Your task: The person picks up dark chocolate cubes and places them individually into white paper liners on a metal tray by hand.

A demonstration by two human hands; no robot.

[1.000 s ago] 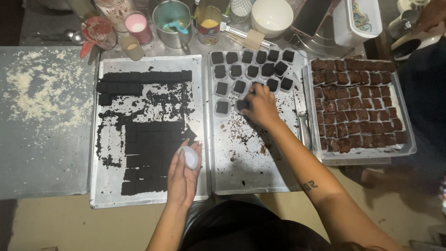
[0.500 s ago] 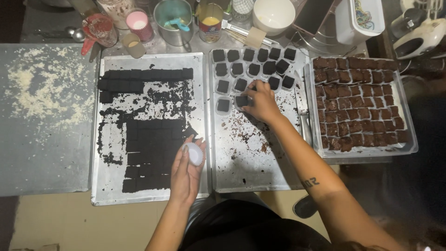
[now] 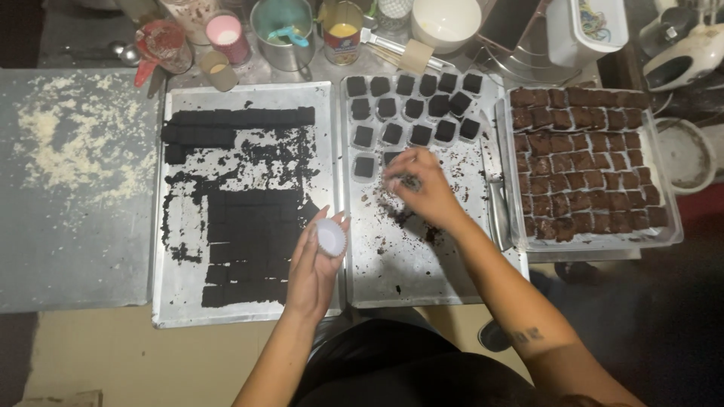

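Dark brownie squares fill three trays set side by side on the surface. The left hand [image 3: 313, 260] hovers over the seam between the left tray [image 3: 173, 301] and the middle tray [image 3: 392, 290], its grip closed lightly around a white paper cup [image 3: 330, 237] held by the fingertips, open side toward the camera. The right hand [image 3: 422, 188] reaches over the middle tray, fingers pinched together just below the rows of brownies in paper cups [image 3: 413, 109] — whether a piece sits between the fingertips I cannot tell, since that spot is blurred. Dark crumbs [image 3: 392, 218] lie scattered on the bare metal under and beside this hand.

On the left tray lies a cut slab of dark brownie [image 3: 249, 241], with a strip of squares along the top edge and crumbs between. To the right, a clear container [image 3: 671, 226] holds rows of browner squares [image 3: 581, 162], packed close. A knife [image 3: 499, 215] lies along the right edge of the middle tray.

Behind the trays stand a pink cup [image 3: 226, 34], a metal pot [image 3: 283, 30], a tin [image 3: 343, 34] and a white bowl [image 3: 445, 19]. Pale crumbs [image 3: 68, 147] are spread over a grey board [image 3: 75, 264] at far left.
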